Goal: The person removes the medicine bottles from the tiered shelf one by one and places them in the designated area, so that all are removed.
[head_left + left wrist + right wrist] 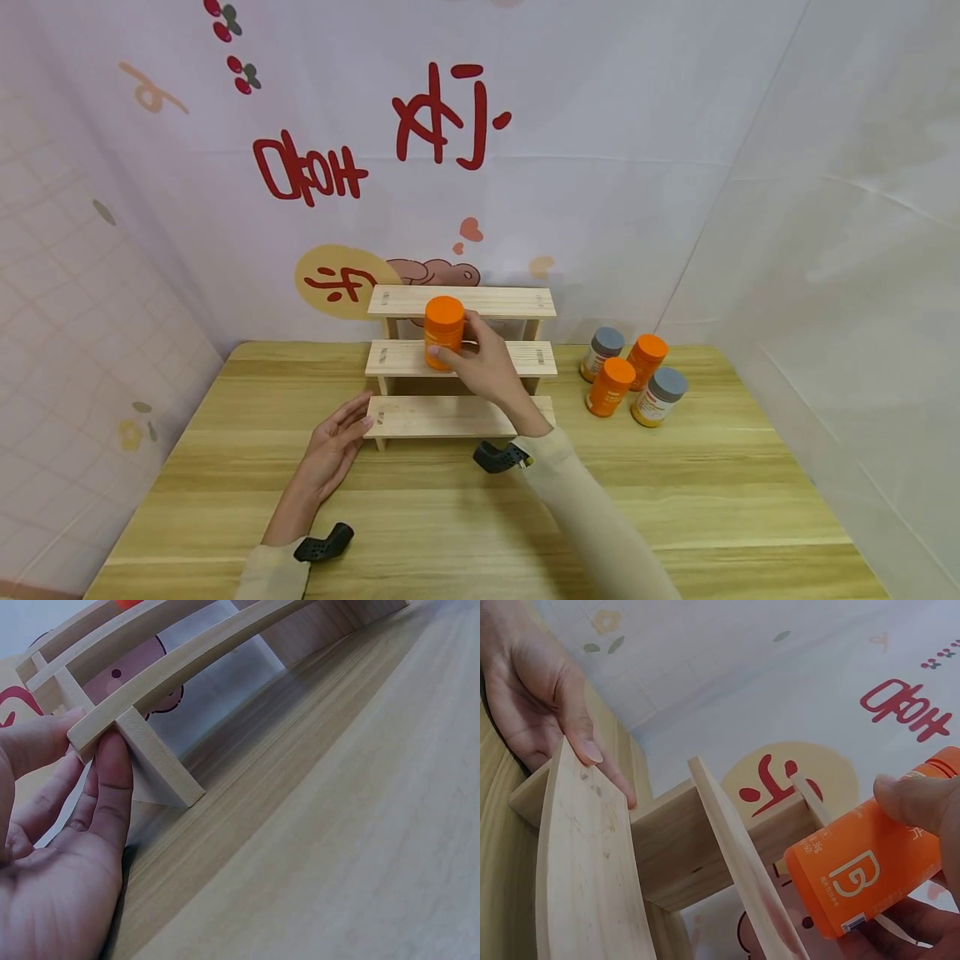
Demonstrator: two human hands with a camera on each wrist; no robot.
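A three-step wooden shelf (465,417) stands against the back of the table. My right hand (487,362) grips an orange supplement bottle (444,333) with an orange lid, thumb on one side and fingers on the other. The bottle is upright in front of the top step, over the middle step (405,360); whether its base touches the board I cannot tell. At the bottom step's left end, my left hand (335,446) pinches the board, with the thumb (45,739) above and a finger (114,772) underneath.
To the right of the shelf stand two orange bottles (611,387) and two grey-lidded bottles (660,397), grouped closely on the wooden table (465,525). A printed wall cloth (600,167) hangs right behind the shelf and along both sides.
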